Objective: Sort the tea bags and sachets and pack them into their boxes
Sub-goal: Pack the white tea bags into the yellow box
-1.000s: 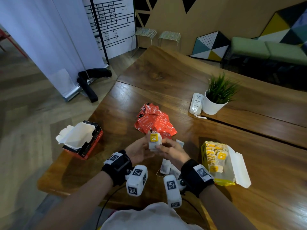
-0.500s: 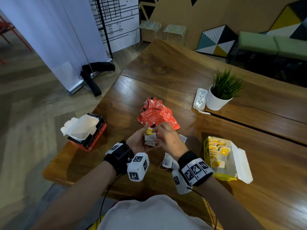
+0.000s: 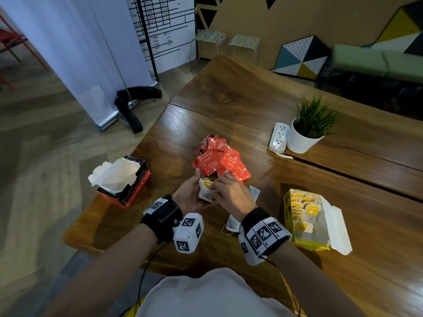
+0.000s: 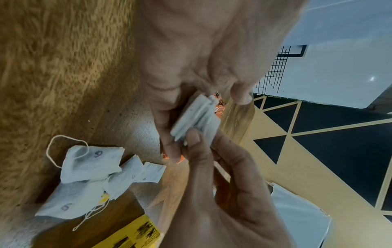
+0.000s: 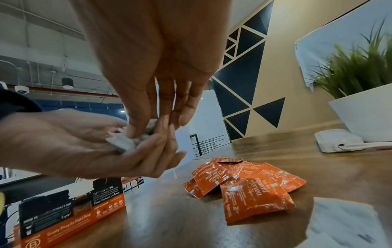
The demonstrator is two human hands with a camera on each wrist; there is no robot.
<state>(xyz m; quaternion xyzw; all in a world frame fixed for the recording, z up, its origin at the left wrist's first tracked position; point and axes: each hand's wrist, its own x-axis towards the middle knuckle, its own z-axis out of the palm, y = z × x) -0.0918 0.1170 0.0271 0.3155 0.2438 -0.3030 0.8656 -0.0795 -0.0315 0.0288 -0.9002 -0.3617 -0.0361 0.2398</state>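
A small stack of white tea bags (image 3: 205, 191) with a yellow tag lies in my left hand (image 3: 188, 198), whose thumb and fingers close around it. My right hand (image 3: 227, 191) comes from the right and pinches the same stack (image 4: 196, 117) with thumb and fingertips (image 5: 135, 129). Just beyond the hands lies a pile of red-orange sachets (image 3: 219, 160). An open red-orange box (image 3: 124, 183) with a white liner stands at the left. At the right, an open yellow box (image 3: 288, 225) holds several tagged tea bags. Loose tea bags (image 3: 233, 224) lie on the table under my right wrist.
A white potted plant (image 3: 302, 140) and a white power strip (image 3: 278, 137) stand at the back right, near a seam in the wooden table (image 3: 229, 88). The table's left edge runs close behind the red-orange box. More loose tea bags (image 4: 91, 166) lie beside the yellow box.
The stack, held upright between both hands a second ago, now lies tilted lower in my left palm. My right hand has come over its top and right side.
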